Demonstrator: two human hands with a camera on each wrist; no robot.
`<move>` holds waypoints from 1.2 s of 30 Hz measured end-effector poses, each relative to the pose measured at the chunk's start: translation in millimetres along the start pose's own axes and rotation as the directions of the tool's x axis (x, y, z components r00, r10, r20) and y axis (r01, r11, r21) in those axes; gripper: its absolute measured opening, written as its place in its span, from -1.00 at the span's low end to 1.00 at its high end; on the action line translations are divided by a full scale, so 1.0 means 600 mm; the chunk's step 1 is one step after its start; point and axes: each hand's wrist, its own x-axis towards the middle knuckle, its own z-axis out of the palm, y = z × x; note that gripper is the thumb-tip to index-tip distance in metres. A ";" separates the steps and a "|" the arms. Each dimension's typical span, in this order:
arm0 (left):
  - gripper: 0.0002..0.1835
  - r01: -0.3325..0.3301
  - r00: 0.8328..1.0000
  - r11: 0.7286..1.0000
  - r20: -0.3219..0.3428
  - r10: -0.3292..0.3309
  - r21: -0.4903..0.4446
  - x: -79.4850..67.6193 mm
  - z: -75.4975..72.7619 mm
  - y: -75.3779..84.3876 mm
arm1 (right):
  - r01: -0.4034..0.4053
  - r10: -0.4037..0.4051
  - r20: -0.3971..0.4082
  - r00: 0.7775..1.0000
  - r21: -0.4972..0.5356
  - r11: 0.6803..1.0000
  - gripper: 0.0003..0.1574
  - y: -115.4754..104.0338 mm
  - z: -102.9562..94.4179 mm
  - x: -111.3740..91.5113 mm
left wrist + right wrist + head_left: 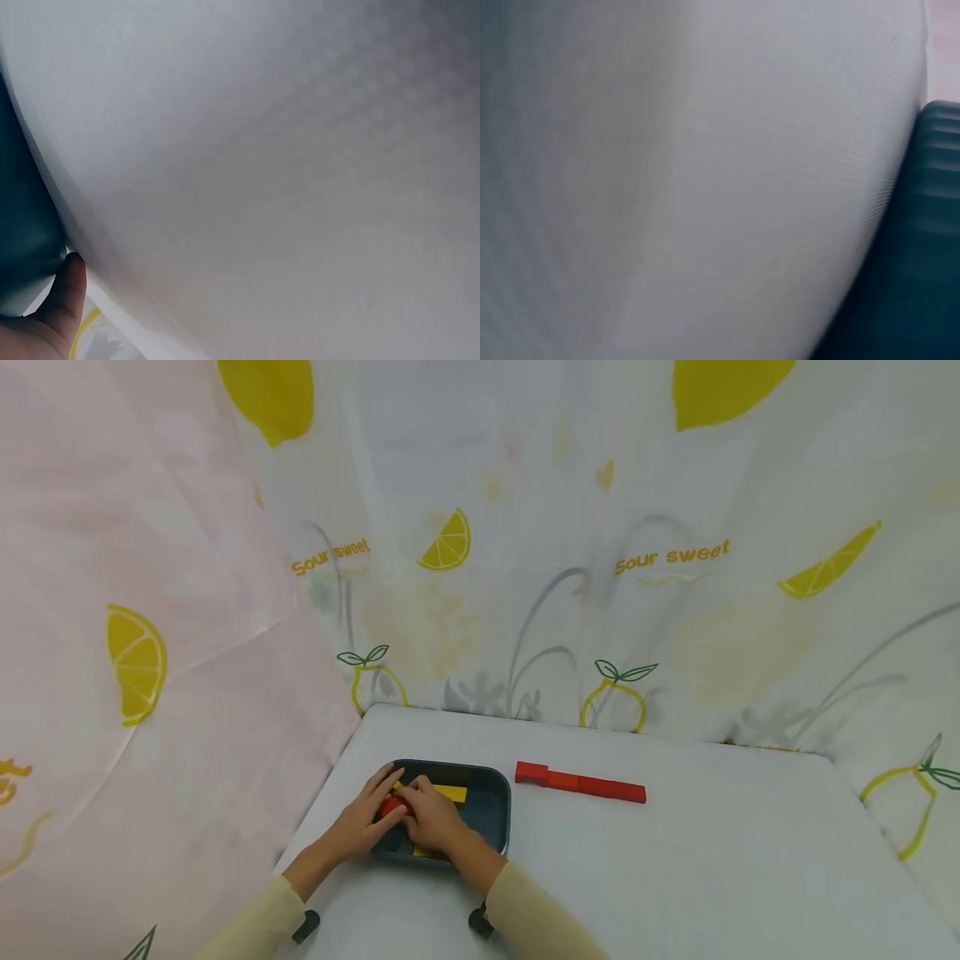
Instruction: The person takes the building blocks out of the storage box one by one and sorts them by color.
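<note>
Inside a dark blue tray (489, 802), both hands meet around a small red block (392, 806), its outline partly covered by fingers. The left hand (366, 821) comes from the left side, its thumb and fingers placed about the red block. From the right, the right hand (437, 820) curls its fingers against the same block. A yellow block (452, 793) lies behind the right hand, and another yellow piece (422, 852) shows below it. In the left wrist view, one finger (66, 296) appears beside the tray's side (22, 202). The right wrist view shows only the ribbed tray wall (922, 240).
Right of the tray, a row of red blocks (581, 782) lies end to end on the white table (675, 860). A lemon-print curtain (525, 527) stands behind the table, and a pinkish one (187, 652) hangs along its left side.
</note>
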 end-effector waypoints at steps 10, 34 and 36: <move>-0.30 0.010 1.000 1.000 0.009 -0.010 0.006 0.003 -0.007 0.007 | -0.009 0.009 0.041 0.999 0.015 1.000 -0.57 0.002 -0.004 0.005; -0.15 0.014 1.000 1.000 0.013 -0.014 0.017 0.002 -0.001 0.000 | 0.003 0.007 -0.045 0.999 0.230 0.973 -0.58 0.011 -0.045 -0.018; -0.10 0.039 0.999 0.999 0.020 -0.039 0.009 0.004 0.000 0.001 | 0.023 -0.016 -0.035 0.999 0.226 0.974 -0.59 0.019 -0.058 -0.026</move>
